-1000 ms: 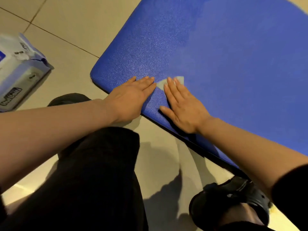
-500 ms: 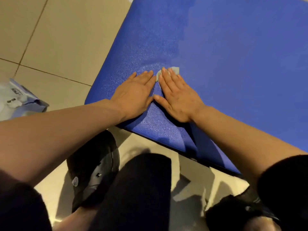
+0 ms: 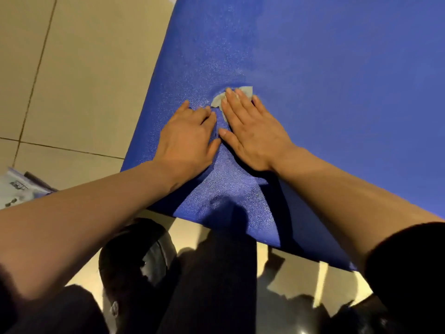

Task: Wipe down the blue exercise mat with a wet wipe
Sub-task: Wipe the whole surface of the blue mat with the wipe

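Note:
The blue exercise mat point(image 3: 325, 75) lies on the tiled floor and fills the upper right of the view. My right hand point(image 3: 252, 131) lies flat on it with straight fingers, pressing a pale wet wipe point(image 3: 244, 91) that shows beyond and beside the fingertips. My left hand point(image 3: 190, 138) rests flat on the mat right beside it, thumbs nearly touching, fingertips close to the wipe's left corner. The mat surface looks speckled and damp around the hands.
A white pack of wet wipes point(image 3: 16, 189) lies on the beige tile floor point(image 3: 79, 68) at the left edge. My dark trouser legs and black shoes point(image 3: 134, 259) are just below the mat's near edge.
Both hands have slid farther onto the mat, away from its near edge, pushing the wipe along. The wipe pack has drifted toward the left edge of view.

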